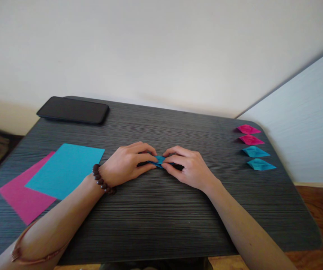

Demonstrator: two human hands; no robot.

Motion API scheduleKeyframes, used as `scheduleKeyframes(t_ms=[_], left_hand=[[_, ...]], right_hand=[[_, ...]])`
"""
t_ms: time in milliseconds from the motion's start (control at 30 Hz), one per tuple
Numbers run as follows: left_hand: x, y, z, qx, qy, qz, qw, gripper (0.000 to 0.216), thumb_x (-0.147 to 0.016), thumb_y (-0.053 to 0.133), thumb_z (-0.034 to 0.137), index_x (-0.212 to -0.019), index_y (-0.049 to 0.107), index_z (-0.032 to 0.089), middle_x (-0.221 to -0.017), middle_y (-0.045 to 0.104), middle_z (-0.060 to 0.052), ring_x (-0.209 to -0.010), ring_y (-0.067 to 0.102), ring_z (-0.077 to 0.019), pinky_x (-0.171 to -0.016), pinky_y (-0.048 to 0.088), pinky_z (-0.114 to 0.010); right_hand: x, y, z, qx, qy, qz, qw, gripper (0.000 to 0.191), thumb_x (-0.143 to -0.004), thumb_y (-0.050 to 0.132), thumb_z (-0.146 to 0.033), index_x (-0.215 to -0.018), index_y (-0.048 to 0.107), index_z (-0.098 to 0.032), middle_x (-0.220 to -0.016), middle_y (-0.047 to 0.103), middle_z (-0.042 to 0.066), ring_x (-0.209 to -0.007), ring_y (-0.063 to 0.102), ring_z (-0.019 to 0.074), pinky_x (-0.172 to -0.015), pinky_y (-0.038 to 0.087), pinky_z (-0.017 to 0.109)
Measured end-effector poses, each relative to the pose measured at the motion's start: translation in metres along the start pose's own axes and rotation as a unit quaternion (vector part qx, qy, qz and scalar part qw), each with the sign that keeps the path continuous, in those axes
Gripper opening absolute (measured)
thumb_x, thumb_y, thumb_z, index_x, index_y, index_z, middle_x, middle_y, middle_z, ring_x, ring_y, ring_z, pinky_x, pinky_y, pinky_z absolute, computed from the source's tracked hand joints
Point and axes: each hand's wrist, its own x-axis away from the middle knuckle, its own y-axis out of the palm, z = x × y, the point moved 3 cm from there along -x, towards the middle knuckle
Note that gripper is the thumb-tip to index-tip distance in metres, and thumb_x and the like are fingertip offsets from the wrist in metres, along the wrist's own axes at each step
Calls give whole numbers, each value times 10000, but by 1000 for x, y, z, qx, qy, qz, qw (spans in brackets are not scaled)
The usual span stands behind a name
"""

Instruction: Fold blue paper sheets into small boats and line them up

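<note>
A small folded blue paper [159, 161] lies at the middle of the dark striped table [161, 217]. My left hand [127, 163], with a brown bead bracelet on the wrist, pinches its left end with curled fingers. My right hand [188, 167] pinches its right end in the same way. Most of the paper is hidden under my fingers, so its shape is unclear.
A blue paper sheet [66, 169] overlaps a pink sheet [23, 195] at the left. A black phone [74, 110] lies at the back left corner. Two pink folded pieces [250, 134] and two blue folded pieces [258, 158] line the right edge by a white wall.
</note>
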Motion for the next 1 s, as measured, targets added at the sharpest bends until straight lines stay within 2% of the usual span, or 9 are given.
scheduleKeyframes(t_ms=[167,367,467,567,667,767,867,933,1000], left_hand=[[-3,-5,1,76,-41,40,995,217,-867,511,315,-975,673,220,-1032,624,-37,-889,586,-147,-815,473,-274],[-2,-9,-5,172,-186,51,966,323,-813,572,409,-1067,627,218,-803,647,2,-565,510,-89,-521,416,-203],[-1,-9,-7,306,-218,56,925,330,-801,585,419,-1026,627,180,-738,628,-3,-579,509,-98,-525,414,-212],[-3,-7,-5,442,-191,54,875,285,-790,615,399,-935,625,154,-721,609,-10,-594,498,-96,-561,423,-229],[-5,-2,0,550,-162,40,818,322,-750,654,436,-889,607,150,-721,604,-17,-588,501,-95,-557,428,-240],[-5,3,1,627,-172,36,759,363,-706,686,467,-853,581,151,-713,620,-40,-626,548,-130,-509,430,-236],[-6,5,-1,636,-178,57,748,286,-733,682,407,-809,563,158,-707,629,-39,-636,564,-130,-491,435,-221],[-6,3,-3,602,-176,76,775,229,-753,676,349,-794,567,152,-733,630,-32,-602,554,-107,-508,456,-226],[-7,1,-3,552,-175,93,810,196,-746,685,301,-793,584,140,-833,637,-41,-567,544,-82,-542,488,-245]], right_hand=[[0,-3,9,-86,-1,7,996,210,-841,564,-348,-979,649,-216,-1040,627,31,-733,590,112,-694,478,263],[0,-5,23,-272,104,49,955,171,-821,587,-334,-795,649,-177,-941,651,34,-612,538,82,-560,431,230],[3,-1,25,-437,195,14,878,219,-815,585,-376,-821,638,-163,-759,633,13,-509,485,66,-484,395,215],[5,6,19,-579,241,-30,778,225,-808,600,-373,-796,617,-149,-563,553,-33,-448,443,55,-440,349,193],[5,14,11,-677,260,-79,684,245,-807,602,-377,-740,577,-142,-552,549,-30,-433,446,49,-410,338,179],[4,20,8,-716,271,-98,635,254,-814,592,-381,-726,554,-146,-541,547,-29,-417,442,44,-391,344,167],[3,19,13,-715,265,-58,644,214,-815,596,-367,-760,545,-166,-549,550,-35,-454,480,50,-409,384,152],[3,15,19,-675,257,-18,692,187,-801,615,-359,-813,555,-183,-568,560,-41,-505,533,64,-453,442,161],[3,8,25,-597,246,13,763,209,-787,626,-371,-874,581,-186,-589,570,-41,-523,575,78,-486,495,189]])
